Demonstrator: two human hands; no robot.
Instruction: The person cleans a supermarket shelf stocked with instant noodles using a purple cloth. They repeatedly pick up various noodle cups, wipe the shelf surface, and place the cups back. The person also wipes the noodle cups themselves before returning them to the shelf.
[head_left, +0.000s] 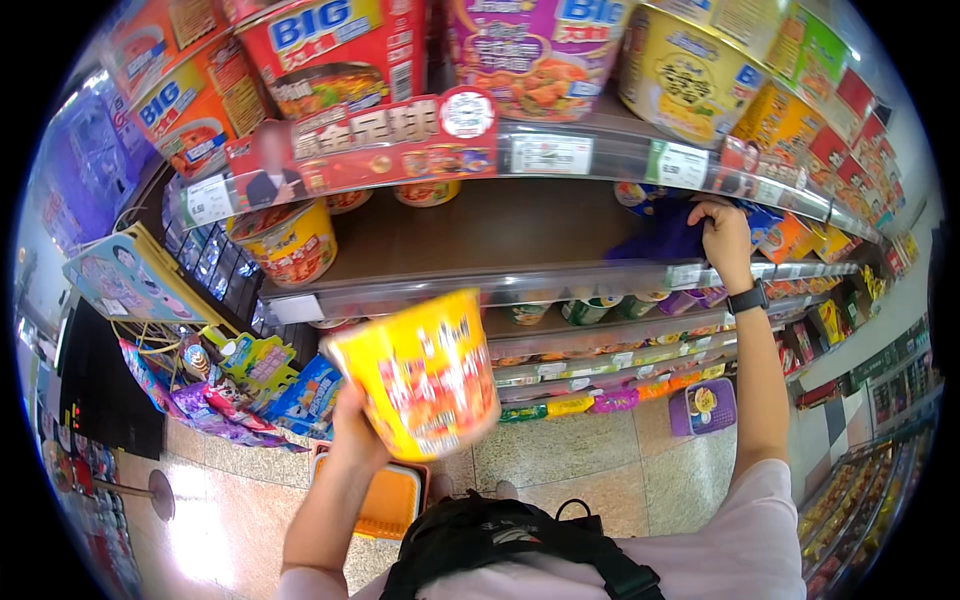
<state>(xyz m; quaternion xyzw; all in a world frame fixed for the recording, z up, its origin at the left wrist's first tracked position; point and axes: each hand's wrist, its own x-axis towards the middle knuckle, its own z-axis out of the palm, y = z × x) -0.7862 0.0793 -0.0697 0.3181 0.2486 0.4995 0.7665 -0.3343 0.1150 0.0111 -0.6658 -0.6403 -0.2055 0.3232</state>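
My left hand (358, 429) holds a yellow instant noodle cup (424, 375), tilted, in front of the lower shelves. My right hand (724, 232) reaches onto a brown shelf (480, 225) and grips a dark blue cloth (667, 229) lying on the board. Beside the cloth stands part of a blue noodle cup (634, 196). A yellow and red noodle cup (289, 244) stands at the shelf's left end, with more cups partly hidden behind the shelf edge above.
Large noodle tubs (536, 60) line the shelf above, behind a red promotional strip (360, 146). An orange basket (390, 499) and a purple basket (703, 409) rest on the floor. Bagged snacks (217, 405) hang at left.
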